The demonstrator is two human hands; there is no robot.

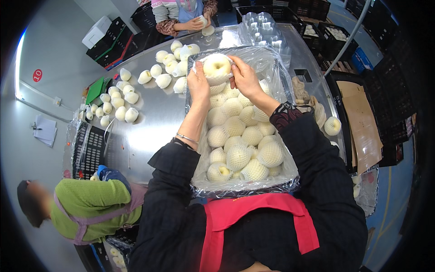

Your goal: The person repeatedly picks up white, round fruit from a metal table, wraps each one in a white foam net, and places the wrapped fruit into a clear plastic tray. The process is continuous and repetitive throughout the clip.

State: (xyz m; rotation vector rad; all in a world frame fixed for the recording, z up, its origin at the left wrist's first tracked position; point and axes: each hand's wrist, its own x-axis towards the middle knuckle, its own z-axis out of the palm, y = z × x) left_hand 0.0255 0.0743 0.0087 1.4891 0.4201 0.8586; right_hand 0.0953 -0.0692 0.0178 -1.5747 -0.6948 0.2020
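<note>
Between my two hands is a pale yellow fruit point(216, 66), its dimpled end facing up and a white foam net around its sides. My left hand point(198, 83) grips the fruit and net from the left, thumb along the side. On the right, my right hand point(245, 76) has its fingers on the net's edge. Beneath them stands a crate point(289, 166) lined with clear plastic film. Many foam-netted fruits point(234, 125) fill much of it, piled on one another. The crate's far part is partly hidden by my hands.
More netted fruits point(163, 81) lie on the steel table point(149, 112) to the left. Clear plastic trays point(263, 29) are stacked at the far side. Cloth gloves point(300, 90) and a single netted fruit point(332, 125) lie right. Co-workers stand across the table and at left.
</note>
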